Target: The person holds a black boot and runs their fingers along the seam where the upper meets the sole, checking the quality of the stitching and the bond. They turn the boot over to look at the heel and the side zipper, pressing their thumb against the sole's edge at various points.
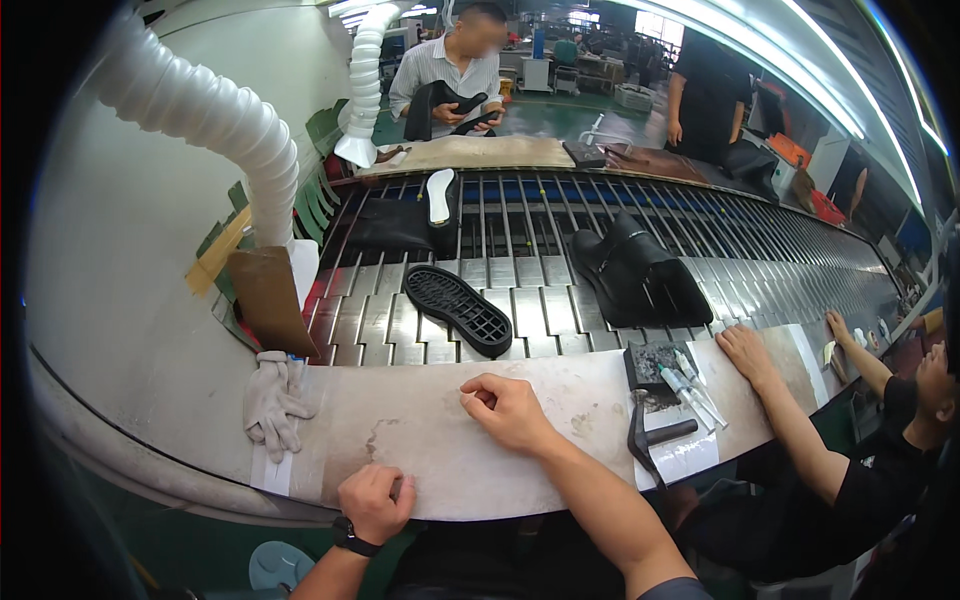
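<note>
My left hand (376, 503), with a dark watch on its wrist, rests curled at the near edge of a pale, stained work mat (340, 400). Farther in and to the right, my right hand (510, 412) lies on the same mat, its fingers bent in and the thumb close to the index finger. Nothing shows in either hand. Beyond the right hand, a black shoe sole (459, 309) lies on the metal slat conveyor (560, 310), tread side up. A black boot upper (640, 275) sits on the slats to the right of it.
Grey-white gloves (275, 405) lie at the mat's left. To the right are a hammer (655, 435), syringes (692, 392) and a black block (650, 362). A co-worker's hand (742, 350) rests beyond them. Across the conveyor, a person (460, 60) holds black boot parts. White ducts (220, 110) hang left.
</note>
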The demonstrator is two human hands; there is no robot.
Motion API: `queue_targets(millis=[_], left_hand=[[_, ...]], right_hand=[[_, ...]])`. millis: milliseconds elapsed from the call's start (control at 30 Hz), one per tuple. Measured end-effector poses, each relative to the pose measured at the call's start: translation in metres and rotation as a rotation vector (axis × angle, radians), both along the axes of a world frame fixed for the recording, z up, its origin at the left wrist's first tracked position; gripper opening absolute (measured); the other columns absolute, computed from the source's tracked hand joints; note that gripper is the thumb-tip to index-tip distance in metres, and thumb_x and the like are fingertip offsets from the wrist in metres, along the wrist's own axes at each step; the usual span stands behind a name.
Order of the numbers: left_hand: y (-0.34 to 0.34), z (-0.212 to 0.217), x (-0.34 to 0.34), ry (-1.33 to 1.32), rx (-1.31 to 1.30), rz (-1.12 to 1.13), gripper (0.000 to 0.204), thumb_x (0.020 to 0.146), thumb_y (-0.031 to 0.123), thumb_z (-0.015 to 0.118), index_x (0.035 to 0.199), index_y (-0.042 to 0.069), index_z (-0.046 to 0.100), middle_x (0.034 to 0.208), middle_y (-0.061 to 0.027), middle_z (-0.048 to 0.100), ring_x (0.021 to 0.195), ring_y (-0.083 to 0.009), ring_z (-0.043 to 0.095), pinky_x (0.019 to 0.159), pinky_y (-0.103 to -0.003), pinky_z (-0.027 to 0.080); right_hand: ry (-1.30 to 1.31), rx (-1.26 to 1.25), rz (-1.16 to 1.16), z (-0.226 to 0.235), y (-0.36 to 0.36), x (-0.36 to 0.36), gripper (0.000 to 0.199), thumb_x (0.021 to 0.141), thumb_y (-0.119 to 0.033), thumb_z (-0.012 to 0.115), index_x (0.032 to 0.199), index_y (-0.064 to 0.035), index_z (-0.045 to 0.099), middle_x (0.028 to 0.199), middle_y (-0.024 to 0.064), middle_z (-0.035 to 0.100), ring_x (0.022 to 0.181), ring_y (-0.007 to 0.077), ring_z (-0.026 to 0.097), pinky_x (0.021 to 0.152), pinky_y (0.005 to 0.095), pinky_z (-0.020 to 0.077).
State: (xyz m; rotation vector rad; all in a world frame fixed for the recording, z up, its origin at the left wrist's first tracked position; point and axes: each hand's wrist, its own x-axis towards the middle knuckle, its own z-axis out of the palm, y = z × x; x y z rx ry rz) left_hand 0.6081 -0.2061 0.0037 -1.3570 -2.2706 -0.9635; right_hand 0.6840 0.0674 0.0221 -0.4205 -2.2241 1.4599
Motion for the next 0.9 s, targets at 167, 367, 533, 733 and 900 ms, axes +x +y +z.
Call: queue_targets(millis=[167,367,533,733,900], left_hand=[[-0.0016,-0.0013,0.0005,0.011,-0.039,0.021,0.017,0.083,0.014,0.081,0.078,0.010,0.065,0.065,-0.0048,0.056,0.057,-0.0287,0.058,0.053,-0.044,0.043],[0.0002,-0.0043,0.0029,-0.005,-0.037,0.022,0.015,0.082,0.013,0.081,0.080,0.009,0.067,0.065,-0.0051,0.056,0.057,-0.0288,0.058,0.053,-0.043,0.043],[0.0030,-0.0075,0.0035,-0.010,-0.027,0.006,0.014,0.082,0.013,0.081,0.079,0.009,0.067,0.065,-0.0052,0.056,0.057,-0.0290,0.058,0.053,-0.043,0.044],[-0.0026,-0.0028,-0.0006,0.005,0.007,0.013,0.015,0.082,0.013,0.081,0.078,0.010,0.067,0.064,-0.0052,0.056,0.057,-0.0291,0.059,0.053,-0.044,0.044],[-0.0039,-0.0047,-0.0010,0.020,0.007,0.011,0.018,0.082,0.015,0.082,0.077,0.010,0.065,0.064,-0.0051,0.056,0.057,-0.0291,0.060,0.052,-0.044,0.045]], right_hand=[[0.005,0.077,0.017,0.0011,-0.0005,0.0005,0.026,0.096,-0.026,0.075,0.106,-0.0013,0.078,0.076,0.0121,0.073,0.069,0.0265,0.071,0.068,0.0394,0.0568],[-0.030,0.131,0.016,-0.0003,0.0021,0.0042,0.026,0.098,-0.025,0.076,0.108,-0.0007,0.079,0.077,0.0111,0.073,0.068,0.0212,0.070,0.069,0.0351,0.0570],[-0.065,0.162,0.004,-0.0047,0.0039,0.0053,0.026,0.098,-0.026,0.075,0.107,-0.0016,0.079,0.077,0.0115,0.074,0.069,0.0231,0.071,0.069,0.0364,0.0572],[-0.085,0.197,0.028,0.0011,-0.0009,-0.0004,0.028,0.098,-0.027,0.075,0.110,-0.0022,0.079,0.081,0.0118,0.076,0.073,0.0244,0.073,0.073,0.0369,0.0586],[-0.100,0.221,0.022,-0.0033,-0.0036,0.0000,0.029,0.099,-0.029,0.075,0.111,-0.0024,0.079,0.082,0.0127,0.076,0.074,0.0254,0.073,0.073,0.0378,0.0589]])
